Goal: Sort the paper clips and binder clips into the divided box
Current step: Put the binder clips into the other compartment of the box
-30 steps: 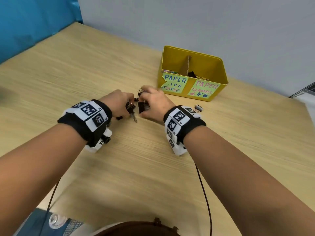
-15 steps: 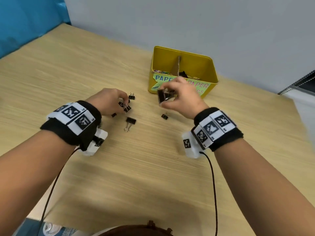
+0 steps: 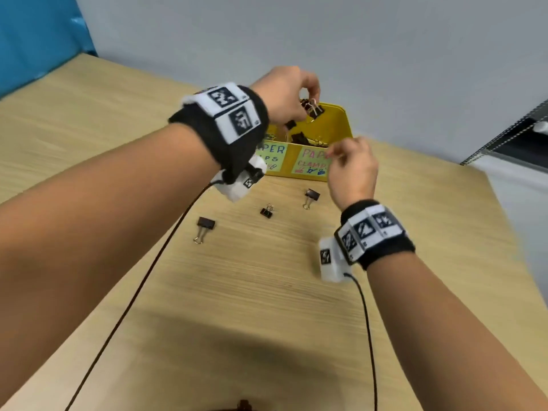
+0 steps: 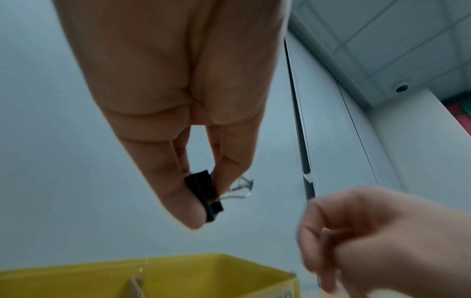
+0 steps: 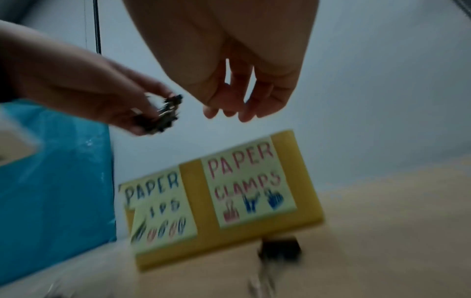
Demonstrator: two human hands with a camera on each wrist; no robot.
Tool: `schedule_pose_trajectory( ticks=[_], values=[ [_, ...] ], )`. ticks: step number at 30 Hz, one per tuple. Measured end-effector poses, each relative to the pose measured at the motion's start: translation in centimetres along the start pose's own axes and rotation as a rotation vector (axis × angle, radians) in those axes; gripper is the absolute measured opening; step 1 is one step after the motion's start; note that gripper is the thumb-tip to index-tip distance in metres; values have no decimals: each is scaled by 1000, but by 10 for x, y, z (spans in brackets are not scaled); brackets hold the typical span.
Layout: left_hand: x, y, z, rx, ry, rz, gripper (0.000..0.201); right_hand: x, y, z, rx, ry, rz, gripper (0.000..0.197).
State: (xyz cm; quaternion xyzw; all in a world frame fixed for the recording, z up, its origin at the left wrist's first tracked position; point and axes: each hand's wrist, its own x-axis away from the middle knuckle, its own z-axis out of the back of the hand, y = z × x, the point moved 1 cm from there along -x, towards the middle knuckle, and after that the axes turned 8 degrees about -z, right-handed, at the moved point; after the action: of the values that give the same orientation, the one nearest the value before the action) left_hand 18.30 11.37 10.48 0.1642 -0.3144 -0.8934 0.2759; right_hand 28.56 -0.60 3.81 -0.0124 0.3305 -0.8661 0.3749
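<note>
My left hand [image 3: 308, 105] hangs over the right compartment of the yellow divided box [image 3: 341, 120] and pinches a bunch of black binder clips [image 3: 312, 109]. The left wrist view shows one black clip [image 4: 203, 193] pinched between thumb and fingers of the left hand [image 4: 203, 198]. More binder clips [image 3: 302, 139] lie inside that compartment. My right hand [image 3: 336, 152] hovers at the box's front right corner, fingers loosely curled and empty; the right hand [image 5: 226, 113] is just as empty in its wrist view. Three binder clips lie on the table [image 3: 206, 225], [image 3: 267, 211], [image 3: 311, 194].
Labels on the box front read "PAPER CLIPS" [image 5: 158, 203] at left and "PAPER CLAMPS" [image 5: 247, 181] at right. A grey wall stands right behind the box. A blue panel [image 3: 35, 34] is at the far left. Wrist cables trail over the wooden table [image 3: 237, 292].
My left hand has lifted from the table with clips and moved over the box. My right hand, which held a binder clip near the box front, now holds nothing.
</note>
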Motion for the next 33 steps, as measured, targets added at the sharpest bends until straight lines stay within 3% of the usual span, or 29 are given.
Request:
schedule_pose_trajectory(
  ticks=[2,5,6,8,10,13,16,17,20,23,25,30,33],
  values=[
    [-13,5,-12,-96,-50,-28,34,17,15,-10,101,-150,-56,20],
    [-19,0,-23,-220,-123,-53,45,31,26,-28,300,-556,-169,52],
    [-14,-4,-24,-228,-129,-50,48,34,25,-33,346,-631,-171,62],
    [4,-15,-21,-201,-80,-19,47,41,15,-41,369,-672,-116,74],
    [31,-34,-16,-134,58,49,35,50,0,-51,364,-713,-21,81],
    [78,-75,-11,-94,197,179,27,61,-22,-65,412,-765,91,64],
    [108,-111,-6,-134,4,319,28,66,-35,-74,364,-824,118,36],
    [112,-119,-5,-140,-118,370,38,66,-37,-75,357,-839,135,31],
    [117,-128,-9,-166,-467,407,98,67,-39,-73,351,-858,177,24],
    [113,-123,-24,-299,-588,409,118,67,-36,-69,341,-870,179,24],
    [112,-121,-33,-353,-555,412,105,67,-33,-67,326,-870,174,25],
    [116,-115,-43,-274,-456,291,32,67,-34,-66,281,-875,136,22],
    [118,-111,-48,-314,-456,237,15,65,-33,-68,188,-926,61,16]
  ],
)
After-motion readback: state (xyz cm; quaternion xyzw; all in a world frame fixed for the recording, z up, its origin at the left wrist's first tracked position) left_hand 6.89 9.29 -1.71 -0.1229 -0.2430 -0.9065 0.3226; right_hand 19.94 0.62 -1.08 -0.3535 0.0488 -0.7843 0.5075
